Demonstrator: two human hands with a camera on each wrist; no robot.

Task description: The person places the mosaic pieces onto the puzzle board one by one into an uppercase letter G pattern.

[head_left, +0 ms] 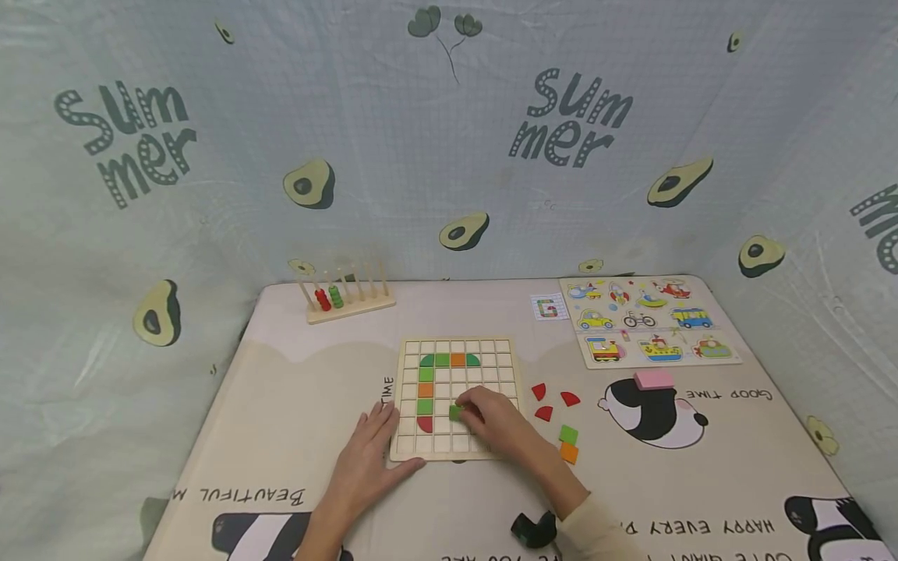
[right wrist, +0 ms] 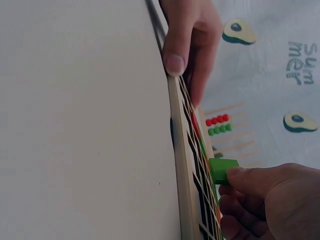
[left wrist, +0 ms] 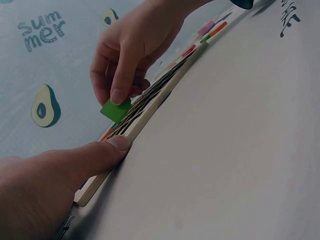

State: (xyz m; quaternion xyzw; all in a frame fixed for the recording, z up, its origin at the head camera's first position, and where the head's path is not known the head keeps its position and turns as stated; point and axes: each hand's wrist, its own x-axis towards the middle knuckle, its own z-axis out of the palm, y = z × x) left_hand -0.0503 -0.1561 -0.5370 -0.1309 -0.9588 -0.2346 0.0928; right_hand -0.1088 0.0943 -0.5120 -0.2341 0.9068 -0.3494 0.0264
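Observation:
My right hand (head_left: 500, 425) pinches a green square tile (head_left: 455, 412) between thumb and fingers, over the lower middle of a wooden grid board (head_left: 503, 362). In the left wrist view, that green tile (left wrist: 116, 111) is held tilted just above the grid. My left hand (head_left: 365, 460) rests at the board's lower left corner, its thumb (left wrist: 118, 142) touching the edge. Set in the grid are a top row of green and orange tiles (head_left: 458, 359) with rounded green corners, and a left column ending in a red quarter-round tile (head_left: 425, 424).
Right of the board lie loose red quarter-round tiles (head_left: 543, 413), a green square (head_left: 569, 434) and an orange square (head_left: 569, 453). Farther back are a pattern card (head_left: 549, 307), a vehicle puzzle board (head_left: 659, 354), a pink block (head_left: 653, 379) and a bead counting rack (head_left: 351, 313).

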